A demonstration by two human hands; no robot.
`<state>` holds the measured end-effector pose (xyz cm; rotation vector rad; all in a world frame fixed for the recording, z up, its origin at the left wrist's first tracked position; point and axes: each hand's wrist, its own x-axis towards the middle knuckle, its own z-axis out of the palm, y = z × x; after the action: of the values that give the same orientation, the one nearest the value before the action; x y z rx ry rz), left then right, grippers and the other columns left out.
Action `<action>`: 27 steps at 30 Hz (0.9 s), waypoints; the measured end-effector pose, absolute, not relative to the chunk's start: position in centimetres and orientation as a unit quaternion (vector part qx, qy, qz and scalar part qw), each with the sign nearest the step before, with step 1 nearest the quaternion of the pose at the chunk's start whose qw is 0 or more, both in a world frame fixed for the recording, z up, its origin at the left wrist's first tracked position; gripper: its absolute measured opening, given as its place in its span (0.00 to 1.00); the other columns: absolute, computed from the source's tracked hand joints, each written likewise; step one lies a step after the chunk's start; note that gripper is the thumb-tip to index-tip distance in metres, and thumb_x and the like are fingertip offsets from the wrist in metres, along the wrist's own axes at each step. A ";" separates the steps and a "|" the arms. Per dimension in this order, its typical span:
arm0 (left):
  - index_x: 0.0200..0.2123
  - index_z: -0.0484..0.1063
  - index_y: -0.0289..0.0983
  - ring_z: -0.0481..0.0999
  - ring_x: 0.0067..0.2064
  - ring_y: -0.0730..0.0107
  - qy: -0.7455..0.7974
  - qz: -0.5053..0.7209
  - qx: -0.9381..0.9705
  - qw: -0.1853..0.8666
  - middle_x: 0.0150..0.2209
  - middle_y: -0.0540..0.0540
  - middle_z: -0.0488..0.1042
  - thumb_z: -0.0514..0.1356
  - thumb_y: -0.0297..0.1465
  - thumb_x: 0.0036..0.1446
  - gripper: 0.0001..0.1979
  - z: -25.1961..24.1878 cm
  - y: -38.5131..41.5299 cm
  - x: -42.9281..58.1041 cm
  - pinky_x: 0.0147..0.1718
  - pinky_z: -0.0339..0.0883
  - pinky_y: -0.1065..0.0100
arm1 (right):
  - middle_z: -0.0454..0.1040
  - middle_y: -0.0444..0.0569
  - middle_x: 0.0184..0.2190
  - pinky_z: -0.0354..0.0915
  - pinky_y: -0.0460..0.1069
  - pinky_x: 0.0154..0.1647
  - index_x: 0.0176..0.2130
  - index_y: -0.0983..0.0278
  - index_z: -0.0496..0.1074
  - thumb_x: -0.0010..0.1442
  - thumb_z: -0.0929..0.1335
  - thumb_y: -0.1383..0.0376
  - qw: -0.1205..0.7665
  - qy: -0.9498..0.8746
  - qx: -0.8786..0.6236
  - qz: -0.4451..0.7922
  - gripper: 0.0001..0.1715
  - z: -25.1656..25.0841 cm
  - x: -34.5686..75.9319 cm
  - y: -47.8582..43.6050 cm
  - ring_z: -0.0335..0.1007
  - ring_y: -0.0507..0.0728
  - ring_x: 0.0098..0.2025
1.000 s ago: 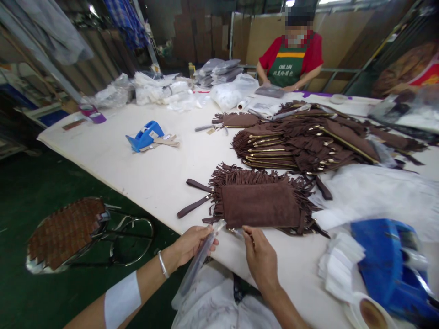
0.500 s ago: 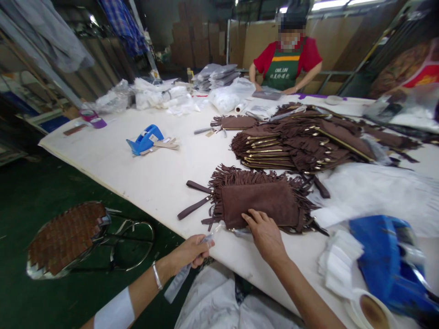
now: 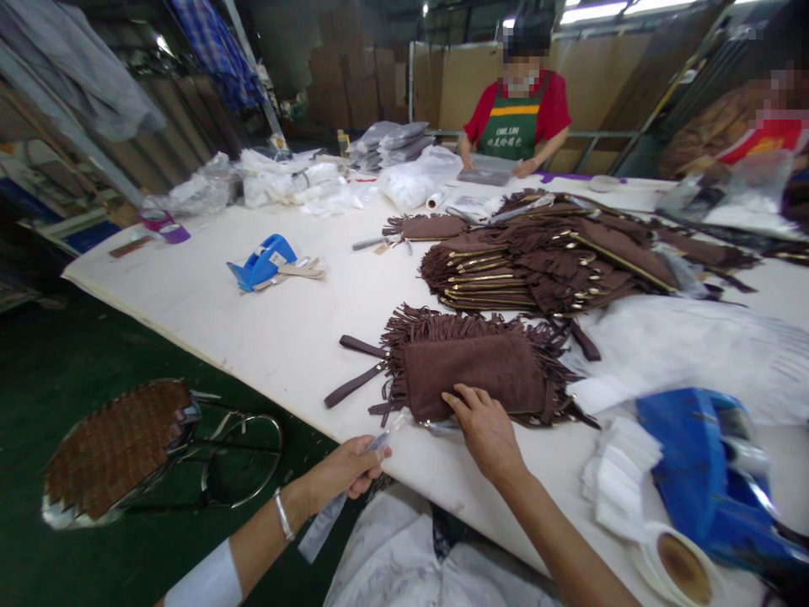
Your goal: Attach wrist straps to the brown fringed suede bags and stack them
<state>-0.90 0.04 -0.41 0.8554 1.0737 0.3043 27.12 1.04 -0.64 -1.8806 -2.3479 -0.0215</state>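
A brown fringed clutch bag lies flat on the table in front of me, its wrist strap pointing left. My right hand rests on the bag's near edge with fingers stretched out. At the table's front edge, my left hand is closed around a clear plastic strip. One end of the strip hangs below the hand; the other reaches the bag's lower left corner, near a zip pull. Whether it is fixed to the bag I cannot tell.
Behind the bag lies a heap of similar brown bags. A blue tape dispenser and a tape roll sit at right; another blue dispenser stands left. Across the table a co-worker handles a plastic-wrapped item. A stool stands left.
My hands, the strip and the bag hold nearly the same places; the view has shifted slightly. The co-worker's hands have moved a little on the plastic-wrapped item.
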 end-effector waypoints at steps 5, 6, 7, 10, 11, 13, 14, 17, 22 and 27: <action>0.41 0.65 0.36 0.51 0.16 0.85 0.489 0.136 0.397 0.765 0.25 0.55 0.62 0.62 0.47 0.51 0.22 -0.7 0.1 -1.1 0.16 0.36 0.74 | 0.64 0.50 0.59 0.57 0.52 0.48 0.59 0.54 0.65 0.64 0.62 0.69 0.064 -0.779 -0.624 -0.008 0.25 -0.7 27.1 1.1 0.58 0.60 0.55; 0.41 0.65 0.36 0.51 0.16 0.85 0.488 0.136 0.395 0.766 0.25 0.55 0.62 0.62 0.47 0.51 0.22 -0.8 0.1 -1.1 0.16 0.35 0.74 | 0.64 0.50 0.59 0.57 0.52 0.48 0.59 0.53 0.65 0.64 0.62 0.69 0.063 -0.780 -0.623 -0.008 0.25 -0.6 27.1 1.1 0.58 0.60 0.55; 0.41 0.65 0.36 0.51 0.16 0.85 0.489 0.137 0.394 0.766 0.25 0.55 0.63 0.62 0.46 0.52 0.22 -0.8 0.1 -1.2 0.16 0.35 0.74 | 0.64 0.50 0.59 0.57 0.52 0.48 0.59 0.53 0.65 0.64 0.62 0.69 0.064 -0.780 -0.622 -0.009 0.25 -0.6 27.1 1.1 0.58 0.60 0.55; 0.42 0.65 0.36 0.52 0.17 0.85 0.491 0.139 0.391 0.766 0.25 0.55 0.63 0.61 0.44 0.53 0.21 -1.0 0.0 -1.2 0.16 0.35 0.74 | 0.65 0.50 0.59 0.58 0.52 0.48 0.58 0.54 0.65 0.64 0.62 0.67 0.065 -0.781 -0.621 -0.007 0.24 -0.5 27.1 1.1 0.58 0.61 0.55; 0.42 0.65 0.36 0.51 0.17 0.85 0.491 0.140 0.389 0.767 0.25 0.55 0.63 0.61 0.44 0.53 0.20 -1.0 -0.1 -1.2 0.16 0.35 0.74 | 0.65 0.50 0.59 0.58 0.52 0.48 0.58 0.53 0.65 0.64 0.62 0.67 0.066 -0.781 -0.621 -0.005 0.24 -0.4 27.2 1.1 0.58 0.61 0.55; 0.43 0.65 0.36 0.51 0.17 0.85 0.491 0.139 0.386 0.768 0.25 0.55 0.63 0.61 0.43 0.53 0.20 -1.0 -0.2 -1.3 0.16 0.36 0.75 | 0.65 0.50 0.59 0.58 0.52 0.48 0.58 0.53 0.65 0.64 0.62 0.67 0.068 -0.780 -0.622 -0.002 0.24 -0.5 27.2 1.1 0.59 0.60 0.55; 0.43 0.65 0.36 0.52 0.17 0.85 0.492 0.138 0.386 0.768 0.25 0.55 0.63 0.61 0.43 0.53 0.20 -0.9 -0.2 -1.3 0.16 0.36 0.75 | 0.65 0.50 0.59 0.57 0.52 0.48 0.58 0.53 0.65 0.64 0.62 0.67 0.069 -0.779 -0.623 -0.001 0.24 -0.5 27.2 1.1 0.59 0.60 0.55; 0.42 0.65 0.35 0.57 0.17 0.84 0.498 0.136 0.417 0.748 0.25 0.54 0.65 0.60 0.42 0.54 0.18 -0.4 -0.1 -1.0 0.15 0.43 0.77 | 0.64 0.49 0.59 0.57 0.52 0.49 0.59 0.53 0.65 0.64 0.62 0.69 0.073 -0.776 -0.626 -0.003 0.25 -0.7 27.1 1.1 0.58 0.60 0.55; 0.44 0.62 0.36 0.68 0.17 0.76 0.553 0.151 0.512 0.640 0.28 0.50 0.71 0.62 0.41 0.52 0.20 0.2 1.2 0.8 0.14 0.58 0.75 | 0.65 0.49 0.59 0.57 0.53 0.49 0.58 0.54 0.65 0.64 0.62 0.69 0.078 -0.777 -0.624 -0.001 0.24 -0.6 27.0 0.9 0.58 0.61 0.55; 0.36 0.65 0.35 0.71 0.18 0.73 0.563 0.154 0.516 0.627 0.23 0.50 0.70 0.62 0.40 0.52 0.15 -0.2 2.3 2.5 0.14 0.62 0.74 | 0.65 0.49 0.58 0.57 0.53 0.49 0.58 0.54 0.66 0.65 0.62 0.68 0.098 -0.775 -0.624 0.011 0.23 -0.5 27.3 1.0 0.58 0.61 0.55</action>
<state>2.51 2.28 -0.25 1.1839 1.2907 0.3539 27.26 0.97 -0.51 -1.8474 -2.2937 0.0332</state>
